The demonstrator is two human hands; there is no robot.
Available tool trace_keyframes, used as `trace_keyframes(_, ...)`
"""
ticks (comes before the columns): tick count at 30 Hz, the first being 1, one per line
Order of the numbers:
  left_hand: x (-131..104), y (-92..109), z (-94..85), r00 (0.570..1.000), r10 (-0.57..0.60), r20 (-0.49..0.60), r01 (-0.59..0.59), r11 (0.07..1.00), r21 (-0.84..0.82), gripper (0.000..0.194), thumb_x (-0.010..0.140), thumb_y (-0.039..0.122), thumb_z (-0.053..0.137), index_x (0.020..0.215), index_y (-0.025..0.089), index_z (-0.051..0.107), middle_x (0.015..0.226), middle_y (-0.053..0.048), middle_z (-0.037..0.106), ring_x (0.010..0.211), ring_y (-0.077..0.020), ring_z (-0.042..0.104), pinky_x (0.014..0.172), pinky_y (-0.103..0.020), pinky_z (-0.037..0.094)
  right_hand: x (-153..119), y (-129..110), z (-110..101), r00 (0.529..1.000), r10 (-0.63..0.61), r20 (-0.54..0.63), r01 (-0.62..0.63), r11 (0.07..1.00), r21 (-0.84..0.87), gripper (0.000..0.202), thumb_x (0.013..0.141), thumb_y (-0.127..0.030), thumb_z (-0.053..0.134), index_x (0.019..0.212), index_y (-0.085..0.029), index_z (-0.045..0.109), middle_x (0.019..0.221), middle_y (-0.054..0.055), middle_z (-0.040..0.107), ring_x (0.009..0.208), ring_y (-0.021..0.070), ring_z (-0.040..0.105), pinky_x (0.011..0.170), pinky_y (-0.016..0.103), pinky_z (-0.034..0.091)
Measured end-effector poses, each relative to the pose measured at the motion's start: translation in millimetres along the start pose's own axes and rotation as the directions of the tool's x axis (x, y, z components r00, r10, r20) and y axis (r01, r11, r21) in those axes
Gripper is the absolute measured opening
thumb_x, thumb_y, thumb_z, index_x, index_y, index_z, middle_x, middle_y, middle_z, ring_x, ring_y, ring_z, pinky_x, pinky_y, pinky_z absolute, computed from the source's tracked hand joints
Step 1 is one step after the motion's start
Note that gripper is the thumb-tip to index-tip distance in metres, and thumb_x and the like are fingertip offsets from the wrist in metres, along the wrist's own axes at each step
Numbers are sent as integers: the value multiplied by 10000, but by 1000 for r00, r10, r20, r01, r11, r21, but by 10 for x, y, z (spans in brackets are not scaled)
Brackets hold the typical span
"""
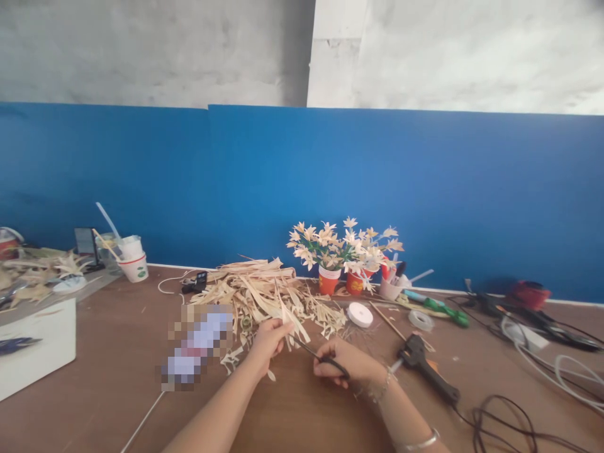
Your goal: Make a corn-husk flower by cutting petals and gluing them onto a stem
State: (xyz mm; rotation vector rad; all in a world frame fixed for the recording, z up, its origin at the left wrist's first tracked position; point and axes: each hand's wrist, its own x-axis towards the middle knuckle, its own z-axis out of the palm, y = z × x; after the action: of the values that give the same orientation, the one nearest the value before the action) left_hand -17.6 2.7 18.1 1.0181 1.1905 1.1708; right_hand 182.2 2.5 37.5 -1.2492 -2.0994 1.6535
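Note:
My left hand (pixel 270 343) is closed in a pinch on a pale strip of dried husk (pixel 290 319), which points up and away from me. In my right hand (pixel 346 362) is a pair of dark-handled scissors (pixel 306 346), the fingers wrapped round the handles. The scissor blades reach left to the lower part of the strip, close to my left fingertips; whether they are cutting I cannot tell. Just beyond both hands lies a heap of dried husk strips (pixel 255 289), with small cut scraps at its near edge.
Behind the heap, paper cups (pixel 329 281) hold husk flowers (pixel 325 242). To the right lie a white ribbon roll (pixel 360 314), a clear tape roll (pixel 421 321), a black glue gun (pixel 427 368) and tangled cables (pixel 503 425). A blurred-out phone-like object (pixel 197 346) lies left, with a cord.

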Motion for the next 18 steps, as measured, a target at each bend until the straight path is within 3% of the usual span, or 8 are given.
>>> trace_keyframes(7,23,-22,-4,1000,15,9,-15,1000,0,320,601,439,666,667,142,570,405,79,421,280,-19,252,325,-182,35,-38,-21,-29,1000,-30,0,30,999,-34,219,701,-342,617,710,-126,656,435,-60,481,345,39,404,341,133,295)
trace_keyframes(12,29,-35,-7,1000,23,0,-23,1000,-5,309,613,429,662,683,140,577,424,79,426,280,-17,253,323,-181,46,-52,-49,-26,998,-59,-5,59,998,-36,198,702,-319,612,691,-127,660,422,-64,467,343,37,385,344,139,275)
trace_keyframes(18,26,-31,-5,1000,25,3,-25,1000,2,315,609,425,663,698,130,599,444,60,472,281,-16,262,322,-180,56,-18,-12,4,1000,3,-25,-4,1000,-27,186,685,-311,619,723,-133,660,443,-60,494,340,40,398,339,135,311)
